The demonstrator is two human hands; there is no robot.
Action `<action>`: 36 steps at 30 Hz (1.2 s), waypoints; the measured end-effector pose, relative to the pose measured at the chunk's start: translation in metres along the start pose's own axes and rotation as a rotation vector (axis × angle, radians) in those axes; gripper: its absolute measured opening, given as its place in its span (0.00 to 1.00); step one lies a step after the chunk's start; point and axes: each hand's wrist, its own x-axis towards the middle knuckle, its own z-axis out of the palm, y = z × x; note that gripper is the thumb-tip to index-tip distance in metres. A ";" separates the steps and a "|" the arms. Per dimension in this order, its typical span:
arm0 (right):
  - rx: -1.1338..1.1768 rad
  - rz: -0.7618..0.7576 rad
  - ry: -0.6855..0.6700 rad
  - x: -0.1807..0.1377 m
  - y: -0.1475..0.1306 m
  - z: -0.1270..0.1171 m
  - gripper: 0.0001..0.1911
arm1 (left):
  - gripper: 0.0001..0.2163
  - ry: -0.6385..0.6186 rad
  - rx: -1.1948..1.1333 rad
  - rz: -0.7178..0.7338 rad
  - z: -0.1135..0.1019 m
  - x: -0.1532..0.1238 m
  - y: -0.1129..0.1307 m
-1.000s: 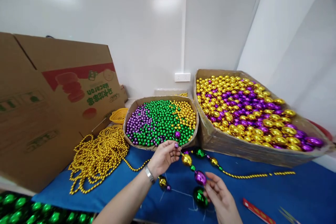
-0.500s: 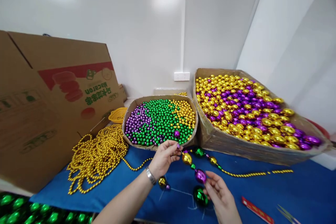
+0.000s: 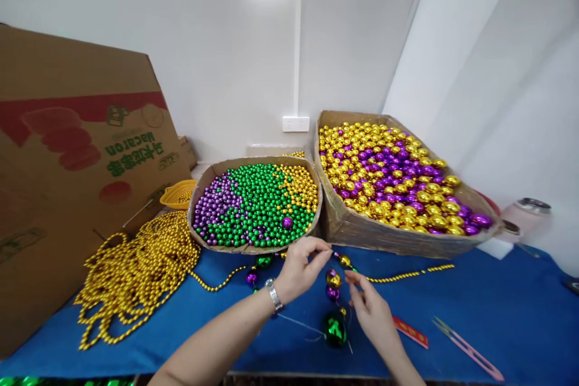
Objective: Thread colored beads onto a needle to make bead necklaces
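My left hand (image 3: 304, 269), with a watch on the wrist, is pinched closed at the end of a bead string; the thread at its fingertips is too thin to see clearly. Below the pinch are a shiny gold bead (image 3: 333, 278) and a purple bead (image 3: 332, 294). My right hand (image 3: 371, 309) is close beside them on the right, thumb and fingers apart, with nothing visible in it. A large green bead (image 3: 335, 330) is lower down, with white thread (image 3: 301, 322) trailing left from it. More strung beads (image 3: 264, 261) lie behind my left hand, partly hidden.
A box of small purple, green and gold beads (image 3: 253, 205) stands behind my hands. To its right is a larger box (image 3: 375, 230) of gold and purple beads. Gold bead chains (image 3: 140, 271) are heaped left. A red strip (image 3: 411, 333) and pink-handled tweezers (image 3: 470, 350) lie right.
My right hand has let go of the purple bead and come up beside the gold one. My left hand is still pinched. The view has turned right, showing a pink cup.
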 end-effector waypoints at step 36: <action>0.564 0.031 0.614 0.016 -0.042 -0.148 0.20 | 0.14 -0.565 1.143 -0.127 -0.064 -0.102 -0.093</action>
